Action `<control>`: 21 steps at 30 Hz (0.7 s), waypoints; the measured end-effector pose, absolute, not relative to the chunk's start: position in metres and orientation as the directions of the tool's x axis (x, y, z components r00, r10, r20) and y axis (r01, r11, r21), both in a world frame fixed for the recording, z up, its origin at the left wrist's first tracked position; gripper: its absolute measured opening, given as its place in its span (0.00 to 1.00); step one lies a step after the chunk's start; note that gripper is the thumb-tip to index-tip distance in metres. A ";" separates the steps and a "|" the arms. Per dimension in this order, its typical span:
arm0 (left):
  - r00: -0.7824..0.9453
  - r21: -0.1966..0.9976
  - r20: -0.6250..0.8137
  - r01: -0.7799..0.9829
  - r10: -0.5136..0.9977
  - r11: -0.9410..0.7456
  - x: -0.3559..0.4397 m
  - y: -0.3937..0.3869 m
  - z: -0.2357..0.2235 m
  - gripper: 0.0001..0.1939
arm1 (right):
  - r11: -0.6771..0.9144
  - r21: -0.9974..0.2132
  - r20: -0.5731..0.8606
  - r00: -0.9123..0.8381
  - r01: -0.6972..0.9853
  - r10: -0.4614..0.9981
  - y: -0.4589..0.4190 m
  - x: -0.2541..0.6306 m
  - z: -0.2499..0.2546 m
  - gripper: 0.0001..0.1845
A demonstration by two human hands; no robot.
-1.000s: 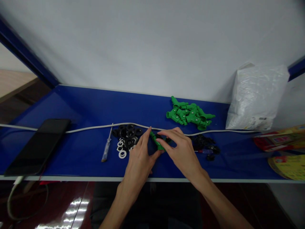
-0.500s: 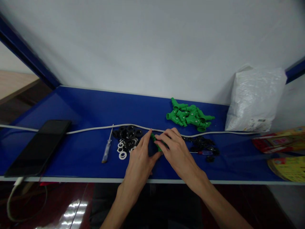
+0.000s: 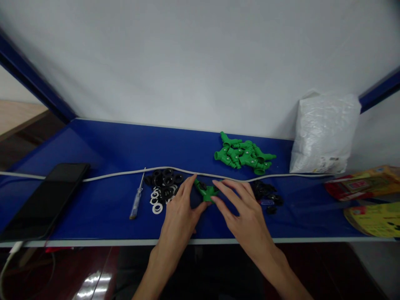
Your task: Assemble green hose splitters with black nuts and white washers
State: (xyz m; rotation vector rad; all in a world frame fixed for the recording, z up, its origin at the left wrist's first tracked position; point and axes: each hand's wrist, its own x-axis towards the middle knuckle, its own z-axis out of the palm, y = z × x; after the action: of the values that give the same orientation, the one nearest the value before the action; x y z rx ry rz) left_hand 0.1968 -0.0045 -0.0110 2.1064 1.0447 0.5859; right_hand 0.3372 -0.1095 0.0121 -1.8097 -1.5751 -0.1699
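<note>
A green plastic Y-shaped hose connector (image 3: 206, 194) is held just above the blue tabletop, with a small black part (image 3: 202, 186) against its upper side. My left hand (image 3: 182, 204) grips it from the left, thumb underneath and index finger at its upper left end. My right hand (image 3: 239, 204) has thumb and index finger on either side of the connector's right branch; the exact contact is partly hidden. A pile of black rings (image 3: 168, 180) and white rings (image 3: 157, 208) lies left of my left hand. Small black parts (image 3: 264, 189) lie beyond my right hand.
Several green connectors (image 3: 246, 158) are heaped near the wall. A clear-handled screwdriver (image 3: 136, 203), a black phone (image 3: 46, 200) and a white cable (image 3: 115, 174) lie leftward. Another screwdriver's purple handle (image 3: 266, 202), a white plastic package (image 3: 325, 133) and colourful packets (image 3: 362, 183) are on the right.
My right fingers closed in over the connector, then spread and shifted right, uncovering its body and the small black part on it. My left hand keeps its grip. The camera view has shifted slightly.
</note>
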 end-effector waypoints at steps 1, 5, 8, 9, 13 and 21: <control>0.566 0.752 0.083 0.505 0.820 -0.424 0.197 -0.005 -0.010 0.33 | -0.025 -0.427 0.551 0.282 0.904 0.785 -0.120 0.343 0.011 0.17; 0.559 0.753 0.053 0.522 0.828 -0.401 0.197 -0.006 -0.004 0.34 | -0.198 -0.348 0.580 0.377 0.916 0.723 -0.159 0.380 0.006 0.09; 0.561 0.764 -0.045 0.552 0.827 -0.334 0.197 -0.005 0.000 0.35 | -0.262 -0.254 0.572 0.363 0.931 0.735 -0.168 0.404 0.002 0.08; 0.562 0.765 -0.081 0.565 0.823 -0.310 0.197 -0.005 0.001 0.36 | -0.265 -0.227 0.565 0.348 0.937 0.748 -0.166 0.408 0.001 0.08; 0.566 0.762 -0.133 0.584 0.813 -0.282 0.198 -0.005 0.003 0.36 | -0.259 -0.163 0.517 0.306 0.952 0.800 -0.148 0.409 -0.003 0.11; 0.564 0.737 0.034 0.544 0.825 -0.402 0.196 -0.005 -0.002 0.35 | -0.266 -0.119 0.462 0.291 0.957 0.838 -0.131 0.416 -0.017 0.12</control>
State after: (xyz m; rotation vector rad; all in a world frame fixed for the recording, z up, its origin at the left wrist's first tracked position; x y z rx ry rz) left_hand 0.1959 -0.0052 -0.0022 2.1060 1.0919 0.5233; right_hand 0.4163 -0.1309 -0.0167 -2.1920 -1.6151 -0.4367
